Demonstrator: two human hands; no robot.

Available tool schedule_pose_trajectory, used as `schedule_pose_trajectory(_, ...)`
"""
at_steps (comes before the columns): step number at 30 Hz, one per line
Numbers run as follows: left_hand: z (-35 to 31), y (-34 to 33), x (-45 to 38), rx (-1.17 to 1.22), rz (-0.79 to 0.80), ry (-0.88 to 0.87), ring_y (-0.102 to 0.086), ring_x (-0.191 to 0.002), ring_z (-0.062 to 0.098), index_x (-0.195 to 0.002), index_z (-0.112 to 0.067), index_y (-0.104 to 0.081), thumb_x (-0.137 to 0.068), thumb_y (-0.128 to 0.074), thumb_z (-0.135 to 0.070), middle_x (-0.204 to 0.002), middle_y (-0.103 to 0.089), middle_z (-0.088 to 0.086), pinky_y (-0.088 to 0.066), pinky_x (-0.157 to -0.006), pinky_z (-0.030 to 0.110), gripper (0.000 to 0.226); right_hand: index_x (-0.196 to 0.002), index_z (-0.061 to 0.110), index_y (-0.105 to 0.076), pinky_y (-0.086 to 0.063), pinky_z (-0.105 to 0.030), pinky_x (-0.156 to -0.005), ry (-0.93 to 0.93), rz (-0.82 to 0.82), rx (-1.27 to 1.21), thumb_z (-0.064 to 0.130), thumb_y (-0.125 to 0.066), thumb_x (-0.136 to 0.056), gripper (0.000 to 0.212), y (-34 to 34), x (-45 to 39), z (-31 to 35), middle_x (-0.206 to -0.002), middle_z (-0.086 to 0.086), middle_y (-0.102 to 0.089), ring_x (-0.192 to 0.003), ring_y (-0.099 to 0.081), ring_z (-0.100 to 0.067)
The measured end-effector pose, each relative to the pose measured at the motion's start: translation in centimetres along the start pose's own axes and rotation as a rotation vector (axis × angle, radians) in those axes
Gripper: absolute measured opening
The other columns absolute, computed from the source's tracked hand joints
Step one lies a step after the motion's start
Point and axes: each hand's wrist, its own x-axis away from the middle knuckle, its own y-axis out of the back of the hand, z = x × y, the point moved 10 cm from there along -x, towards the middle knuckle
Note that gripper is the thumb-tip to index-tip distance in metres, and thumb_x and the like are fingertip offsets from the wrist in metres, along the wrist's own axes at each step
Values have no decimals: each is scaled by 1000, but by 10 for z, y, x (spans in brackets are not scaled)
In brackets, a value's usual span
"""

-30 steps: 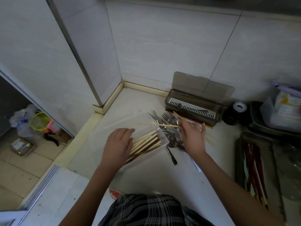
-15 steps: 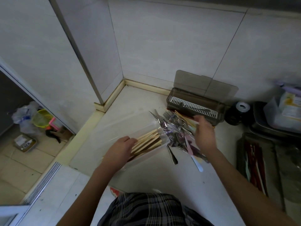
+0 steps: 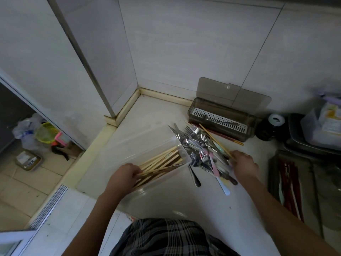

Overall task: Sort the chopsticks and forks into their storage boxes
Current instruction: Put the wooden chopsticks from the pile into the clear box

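A clear plastic box (image 3: 181,156) lies on the pale counter with several wooden chopsticks (image 3: 162,159) inside. My left hand (image 3: 125,175) grips the near ends of those chopsticks. To the right lies a pile of metal forks (image 3: 198,143) mixed with pastel-handled utensils. My right hand (image 3: 244,164) pinches the near end of one long wooden chopstick (image 3: 214,139) that slants across the pile. A smoky brown storage box (image 3: 221,120) with its lid up and a white slotted tray stands against the back wall.
A black tape roll (image 3: 273,124) and a dark tray (image 3: 293,133) with plastic containers stand at the right. A dark box of red chopsticks (image 3: 289,185) lies at the right edge. The counter ends on the left, above a floor with bags and a yellow basket (image 3: 45,133).
My left hand has closed on the chopstick ends in the clear box. My right hand has drawn back to the right of the fork pile and now holds one chopstick's end.
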Motion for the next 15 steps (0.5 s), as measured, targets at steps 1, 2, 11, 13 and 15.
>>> schedule_pose_trajectory(1,0,1,1,0,-14,3,-58,-94,18,-102,-19,-71,-85,-59,-12,-99,-64,0,-43,-82,26,22,-114,18,-56,-48,-37,-81,-2,5,16,18,-61,-87,28,1,-1,1,-105,-4,-61,-100,-55,-24)
schedule_pose_trajectory(2,0,1,1,4,-26,-1,-58,-94,19,-101,-19,-70,-85,-58,-10,-99,-64,1,-43,-82,26,23,-110,18,-55,-47,-38,-80,-4,8,21,17,-61,-86,25,2,-2,1,-102,-4,-60,-99,-54,-24)
schedule_pose_trajectory(11,-8,10,7,51,-95,-49,-61,-87,21,-99,-18,-70,-86,-60,-13,-98,-64,1,-50,-78,34,16,-138,17,-38,-43,-45,-93,37,-18,26,11,-50,-92,48,14,-26,-4,-129,-10,-52,-119,-48,-27)
schedule_pose_trajectory(13,-10,13,6,57,-113,-55,-61,-86,20,-98,-18,-69,-87,-60,-14,-96,-65,0,-51,-77,35,15,-143,19,-31,-41,-43,-98,53,63,80,12,-52,-92,55,9,-33,-1,-136,-8,-47,-127,-43,-24)
schedule_pose_trajectory(15,-13,16,6,64,-129,-50,-61,-86,20,-98,-18,-69,-88,-59,-14,-96,-65,0,-51,-77,35,15,-140,19,-34,-42,-42,-98,67,102,136,14,-51,-93,51,4,-40,1,-134,-8,-49,-125,-45,-23)
